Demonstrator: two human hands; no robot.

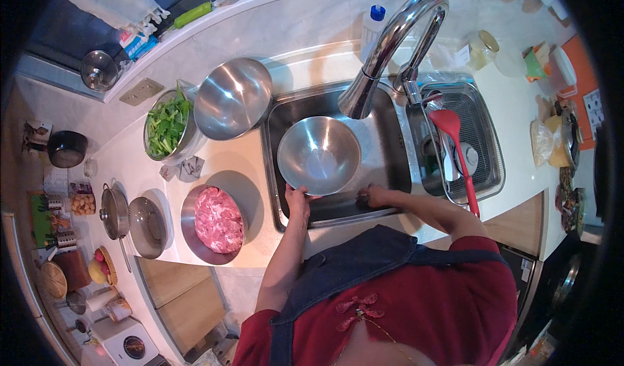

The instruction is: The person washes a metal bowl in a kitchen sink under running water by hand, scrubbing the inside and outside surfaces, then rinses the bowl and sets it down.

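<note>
An empty stainless steel bowl (319,155) is tilted over the left part of the sink (336,220). My left hand (297,199) grips its near rim, thumb at the edge. Lower in the basin, to the right of the bowl, my right hand (373,196) is down near the sink's front wall; its fingers are in shadow and touch something dark that I cannot make out. Above the basin arches a chrome pull-down faucet (363,93). On the counter left of the sink stands a steel bowl of raw sliced meat (219,220).
Behind the meat are a bowl of chopped greens (168,125) and a large empty steel bowl (233,98) leaning by the sink's corner. A red ladle (456,139) lies across the drainer basket (499,171) at right. A lidded pan (114,214) and a glass lid (147,227) sit far left.
</note>
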